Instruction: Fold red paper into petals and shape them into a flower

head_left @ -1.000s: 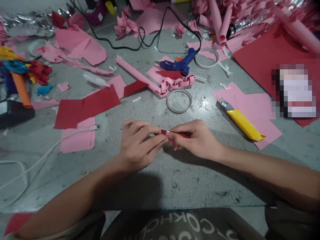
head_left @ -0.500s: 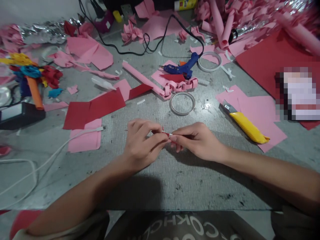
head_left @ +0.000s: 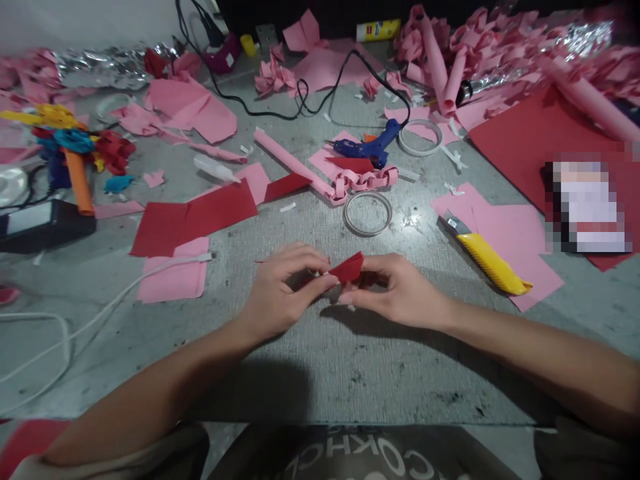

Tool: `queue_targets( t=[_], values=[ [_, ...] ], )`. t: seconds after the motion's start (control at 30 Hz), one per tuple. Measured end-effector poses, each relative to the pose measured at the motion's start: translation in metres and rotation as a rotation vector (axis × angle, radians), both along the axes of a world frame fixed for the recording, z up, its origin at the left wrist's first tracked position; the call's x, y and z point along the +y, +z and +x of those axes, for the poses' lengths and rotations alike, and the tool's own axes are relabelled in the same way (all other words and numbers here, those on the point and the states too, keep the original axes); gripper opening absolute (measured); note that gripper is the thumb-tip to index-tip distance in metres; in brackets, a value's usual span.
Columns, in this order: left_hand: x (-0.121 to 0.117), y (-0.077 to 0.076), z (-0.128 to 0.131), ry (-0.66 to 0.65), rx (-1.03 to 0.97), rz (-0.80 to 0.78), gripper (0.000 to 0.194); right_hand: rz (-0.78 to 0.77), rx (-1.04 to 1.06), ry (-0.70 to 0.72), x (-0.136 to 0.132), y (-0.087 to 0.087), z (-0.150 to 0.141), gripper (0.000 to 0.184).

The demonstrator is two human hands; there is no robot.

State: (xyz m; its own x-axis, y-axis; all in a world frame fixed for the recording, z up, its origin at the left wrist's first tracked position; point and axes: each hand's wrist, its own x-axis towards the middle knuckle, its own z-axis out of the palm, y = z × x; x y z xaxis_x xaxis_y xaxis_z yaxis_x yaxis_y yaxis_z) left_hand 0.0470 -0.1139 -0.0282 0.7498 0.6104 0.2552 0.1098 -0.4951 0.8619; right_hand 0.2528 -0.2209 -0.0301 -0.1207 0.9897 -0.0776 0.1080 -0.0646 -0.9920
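Observation:
Between my two hands, low over the table, is a small folded piece of red paper. My left hand pinches its left end between thumb and fingers. At its right end my right hand grips with bent fingers, and its fingertips are partly hidden behind the paper. Just beyond the hands a roll of tape lies flat. A pink paper chain and a blue glue gun lie farther back. To the right, a yellow utility knife rests on pink paper.
Red paper strips and a white cable lie to the left. The glue gun's black cord crosses the back. A second tape roll, a glue stick and crumpled pink paper are there too. A blurred-out phone-like object lies right.
The red paper has been turned, so a wider folded face now stands up between my hands. My right fingers have shifted behind it. The whole view has moved slightly.

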Motion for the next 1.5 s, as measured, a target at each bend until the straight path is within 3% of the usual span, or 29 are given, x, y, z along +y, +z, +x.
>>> queue_targets(
  t=[0.1,0.17,0.4,0.7,0.9,1.1,1.27,1.5],
  values=[
    [-0.009,0.000,0.004,0.018,-0.022,-0.250,0.012,-0.011,0.011,-0.014,-0.001,-0.001,-0.003,0.021],
    [-0.013,-0.002,0.005,0.028,-0.016,-0.303,0.016,-0.016,0.040,-0.044,-0.002,-0.001,-0.003,0.025],
    [-0.010,-0.007,0.000,-0.054,0.010,-0.258,0.032,0.029,-0.018,-0.091,-0.003,0.001,0.000,0.031],
    [-0.013,-0.009,0.005,-0.011,-0.019,-0.344,0.021,0.015,-0.047,-0.092,-0.003,0.004,-0.001,0.031],
    [-0.012,-0.004,0.004,-0.031,0.021,-0.280,0.032,0.016,0.004,-0.090,-0.002,0.002,0.001,0.038],
    [-0.012,-0.007,0.003,0.032,0.008,-0.220,0.028,-0.015,0.038,-0.089,-0.001,0.003,0.005,0.047],
    [-0.011,-0.007,0.005,0.039,-0.008,-0.182,0.027,-0.013,0.086,-0.105,0.000,0.001,0.003,0.035],
    [-0.017,-0.011,0.003,0.042,-0.029,-0.352,0.011,-0.017,0.139,-0.205,0.000,0.000,0.005,0.026]
  ],
)
